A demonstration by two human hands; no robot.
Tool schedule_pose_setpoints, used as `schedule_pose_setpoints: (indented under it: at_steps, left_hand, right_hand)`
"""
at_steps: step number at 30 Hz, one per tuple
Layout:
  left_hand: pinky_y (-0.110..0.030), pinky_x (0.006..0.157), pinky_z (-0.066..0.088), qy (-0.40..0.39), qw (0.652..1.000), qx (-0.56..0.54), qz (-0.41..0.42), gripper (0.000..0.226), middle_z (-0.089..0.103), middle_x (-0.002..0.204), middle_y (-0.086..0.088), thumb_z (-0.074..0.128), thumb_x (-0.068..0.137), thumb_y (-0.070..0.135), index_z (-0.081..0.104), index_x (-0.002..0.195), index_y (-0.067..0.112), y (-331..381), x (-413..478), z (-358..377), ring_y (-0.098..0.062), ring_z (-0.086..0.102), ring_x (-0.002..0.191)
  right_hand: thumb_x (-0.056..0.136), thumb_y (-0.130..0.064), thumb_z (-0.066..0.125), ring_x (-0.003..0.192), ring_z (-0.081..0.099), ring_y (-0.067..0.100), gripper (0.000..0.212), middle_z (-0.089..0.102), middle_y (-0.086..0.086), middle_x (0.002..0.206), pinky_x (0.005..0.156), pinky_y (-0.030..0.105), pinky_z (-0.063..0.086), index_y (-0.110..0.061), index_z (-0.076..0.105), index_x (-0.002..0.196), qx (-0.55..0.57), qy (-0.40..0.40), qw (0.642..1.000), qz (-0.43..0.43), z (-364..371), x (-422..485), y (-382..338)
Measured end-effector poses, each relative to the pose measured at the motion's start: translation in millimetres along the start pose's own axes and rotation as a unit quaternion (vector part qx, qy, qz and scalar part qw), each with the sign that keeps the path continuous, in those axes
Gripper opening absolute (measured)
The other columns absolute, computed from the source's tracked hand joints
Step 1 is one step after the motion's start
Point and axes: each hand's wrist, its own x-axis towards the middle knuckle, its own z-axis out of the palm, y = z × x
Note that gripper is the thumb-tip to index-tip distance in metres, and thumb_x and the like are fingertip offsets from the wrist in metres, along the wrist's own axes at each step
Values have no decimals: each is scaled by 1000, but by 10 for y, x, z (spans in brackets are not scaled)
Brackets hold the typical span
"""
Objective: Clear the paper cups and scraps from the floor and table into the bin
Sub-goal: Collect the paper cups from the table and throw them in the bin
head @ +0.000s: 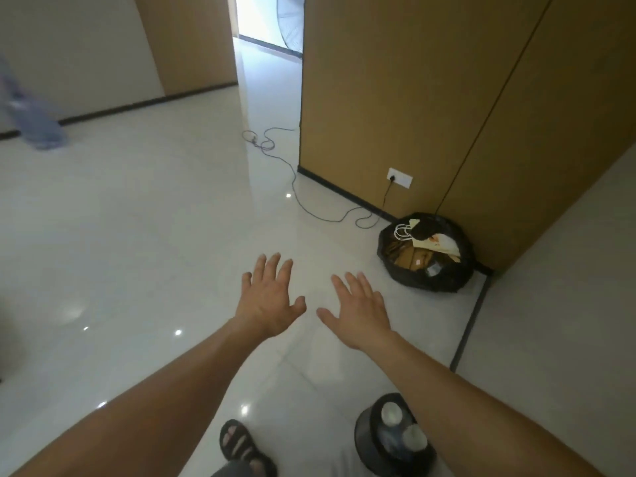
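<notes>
Glossy tile floor (155, 235) | bagged bin (444, 285) by wall (395, 98), mouth up | left hand (268, 297), right hand (358, 311): grip released, fingers spread

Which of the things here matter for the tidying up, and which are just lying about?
For the job: left hand, right hand, both open and empty; black-bagged bin holding paper rubbish; small dark bin by the foot.
Just lying about: cable, wall socket, fan.

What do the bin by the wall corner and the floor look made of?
Bin: a thin black plastic liner, by its crinkled, slightly shiny folds; any rigid body beneath is hidden. Floor: glossy pale tile, probably ceramic, judging by mirror-like light reflections and faint joint lines.
</notes>
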Motion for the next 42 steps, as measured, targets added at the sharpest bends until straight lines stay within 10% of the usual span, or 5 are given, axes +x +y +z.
schedule_pose_setpoints:
  at_steps: [18,42]
  left_hand:
    - [-51,116,8,87,952,7,-293,79,-1,160,-2,38,88,63,7,151,25,-3334,-2568,-802,-27,-6,147]
    - [-48,117,9,124,776,33,-618,79,2,160,0,41,87,58,11,151,23,-6910,-4420,-1512,-22,-6,147]
  right_hand:
    - [92,-68,33,150,-9,21,78,2,0,164,119,49,8,-30,6,155,-25,-20,959,-282,502,-398,-4017]
    - [91,-64,40,150,1,22,77,13,2,162,117,50,19,-26,20,153,15,-86,801,-592,1420,-61,-8918]
